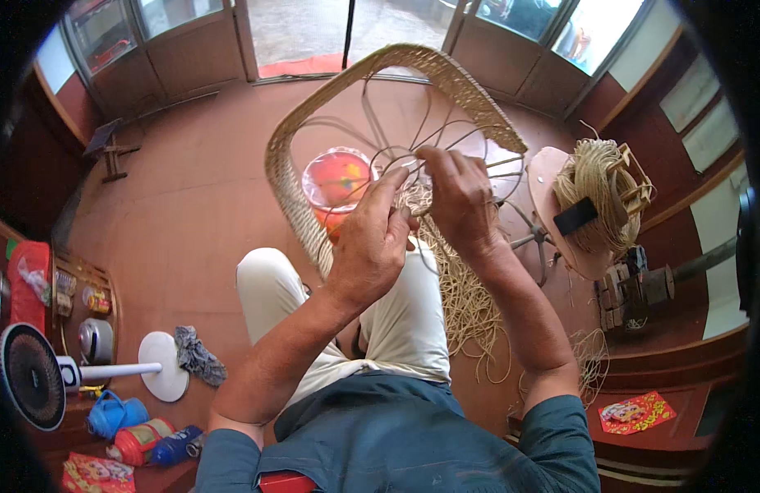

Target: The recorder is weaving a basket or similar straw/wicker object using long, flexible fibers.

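Observation:
A curved, woven cream-tan piece with thin rods or cords crossing its open middle is held up over my lap. My left hand is closed around the thin strands near the middle, its fingers pointing up. Just right of it and higher, my right hand has curled fingers closed on the same strands; which strand each holds is hard to make out. A tangled pile of tan cord hangs down beside my right leg, below the hands.
Behind the piece sits a red-orange bucket. At right, a round stool seat bears coiled cord and a dark phone. At left are a fan, grey cloth and flasks. Glass-paned doors stand ahead.

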Demonstrator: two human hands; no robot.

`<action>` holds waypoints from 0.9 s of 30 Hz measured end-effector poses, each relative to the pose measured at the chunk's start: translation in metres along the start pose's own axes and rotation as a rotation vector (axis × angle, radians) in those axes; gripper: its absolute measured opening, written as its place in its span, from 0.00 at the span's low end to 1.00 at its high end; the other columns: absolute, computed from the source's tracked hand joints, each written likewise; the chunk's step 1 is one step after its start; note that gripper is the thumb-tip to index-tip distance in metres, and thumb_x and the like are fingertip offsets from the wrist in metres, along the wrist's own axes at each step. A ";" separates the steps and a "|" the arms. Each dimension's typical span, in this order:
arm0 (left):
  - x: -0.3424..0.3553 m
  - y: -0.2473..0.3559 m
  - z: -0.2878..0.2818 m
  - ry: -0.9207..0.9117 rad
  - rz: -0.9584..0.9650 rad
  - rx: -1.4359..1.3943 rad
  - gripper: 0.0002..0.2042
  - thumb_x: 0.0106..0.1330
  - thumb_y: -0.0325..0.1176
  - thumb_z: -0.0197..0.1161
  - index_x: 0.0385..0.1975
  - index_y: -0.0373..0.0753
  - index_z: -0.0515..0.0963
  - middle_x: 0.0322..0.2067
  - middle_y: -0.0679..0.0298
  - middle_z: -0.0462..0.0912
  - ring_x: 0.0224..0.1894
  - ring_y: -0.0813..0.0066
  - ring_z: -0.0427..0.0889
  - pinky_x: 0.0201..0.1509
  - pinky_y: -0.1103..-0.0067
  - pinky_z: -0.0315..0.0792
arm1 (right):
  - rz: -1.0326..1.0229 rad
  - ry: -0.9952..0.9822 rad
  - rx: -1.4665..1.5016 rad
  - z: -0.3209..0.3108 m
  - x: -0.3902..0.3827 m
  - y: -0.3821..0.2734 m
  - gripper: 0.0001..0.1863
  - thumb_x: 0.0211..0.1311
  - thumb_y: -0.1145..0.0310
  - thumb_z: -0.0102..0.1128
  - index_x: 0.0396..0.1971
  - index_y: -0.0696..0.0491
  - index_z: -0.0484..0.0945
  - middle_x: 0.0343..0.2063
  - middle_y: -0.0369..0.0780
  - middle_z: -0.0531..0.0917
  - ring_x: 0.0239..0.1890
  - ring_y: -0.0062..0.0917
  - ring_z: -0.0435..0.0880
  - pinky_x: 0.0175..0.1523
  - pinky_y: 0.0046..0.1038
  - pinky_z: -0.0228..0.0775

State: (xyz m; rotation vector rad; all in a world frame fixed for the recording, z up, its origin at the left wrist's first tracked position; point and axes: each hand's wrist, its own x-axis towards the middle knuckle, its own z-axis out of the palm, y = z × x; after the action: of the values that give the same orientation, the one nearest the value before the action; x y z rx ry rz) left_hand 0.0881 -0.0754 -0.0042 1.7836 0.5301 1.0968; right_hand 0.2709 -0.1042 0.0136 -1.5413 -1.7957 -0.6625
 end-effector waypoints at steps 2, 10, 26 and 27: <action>-0.016 -0.016 0.000 0.033 -0.149 -0.131 0.24 0.84 0.24 0.52 0.77 0.31 0.67 0.42 0.57 0.86 0.35 0.76 0.87 0.36 0.77 0.83 | -0.021 -0.078 0.084 0.012 -0.010 -0.021 0.30 0.49 0.63 0.80 0.54 0.52 0.81 0.40 0.42 0.86 0.46 0.42 0.88 0.55 0.43 0.74; -0.050 -0.045 0.002 0.178 -0.430 -0.236 0.18 0.82 0.28 0.50 0.66 0.27 0.71 0.44 0.50 0.86 0.36 0.66 0.87 0.42 0.69 0.81 | -0.181 -0.194 0.148 0.023 -0.026 -0.060 0.24 0.55 0.71 0.72 0.54 0.50 0.82 0.36 0.40 0.86 0.41 0.37 0.87 0.55 0.39 0.74; -0.073 -0.048 -0.052 0.156 -0.387 0.031 0.16 0.85 0.41 0.60 0.51 0.33 0.88 0.28 0.65 0.84 0.29 0.80 0.76 0.35 0.75 0.73 | -0.058 -0.343 0.427 0.044 -0.040 -0.071 0.15 0.71 0.74 0.65 0.54 0.52 0.74 0.35 0.43 0.89 0.41 0.41 0.90 0.58 0.42 0.73; -0.071 -0.049 -0.056 0.098 -0.417 0.079 0.16 0.85 0.41 0.59 0.48 0.34 0.88 0.23 0.69 0.78 0.26 0.83 0.73 0.31 0.77 0.68 | -0.030 -0.300 0.441 0.051 -0.043 -0.072 0.16 0.71 0.74 0.66 0.54 0.53 0.73 0.35 0.43 0.89 0.42 0.41 0.91 0.58 0.42 0.73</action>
State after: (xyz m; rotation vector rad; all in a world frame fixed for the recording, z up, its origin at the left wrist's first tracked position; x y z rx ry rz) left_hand 0.0095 -0.0777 -0.0702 1.5938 0.9674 0.8817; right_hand 0.1950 -0.1062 -0.0482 -1.3598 -2.0187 -0.0315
